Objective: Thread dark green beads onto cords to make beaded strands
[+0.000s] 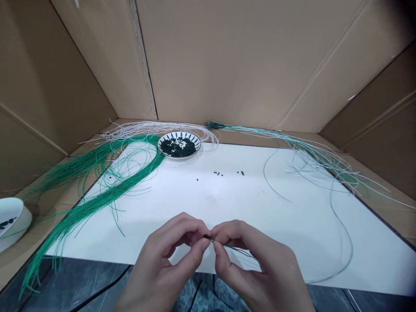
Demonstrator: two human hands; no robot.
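My left hand [175, 255] and my right hand [250, 255] meet low in the middle of the view, thumb against forefinger on each. Between their fingertips is a small dark beaded piece [207, 237], mostly covered by the left fingers. My right hand pinches the thin wires [242, 250] close to it; they trail off to the right under the palm. Past the hands, a few loose dark beads [218, 173] lie on the white board [214, 199]. A patterned dish [196, 142] holds many more dark beads.
A bundle of green wires [130, 180] loops across the left side, with white wires [146, 127] behind it. Finished-looking dark beaded ends [214, 125] with long wires [305, 149] lie at the back right. A white bowl [24, 221] stands far left. Cardboard walls [227, 60] enclose the board.
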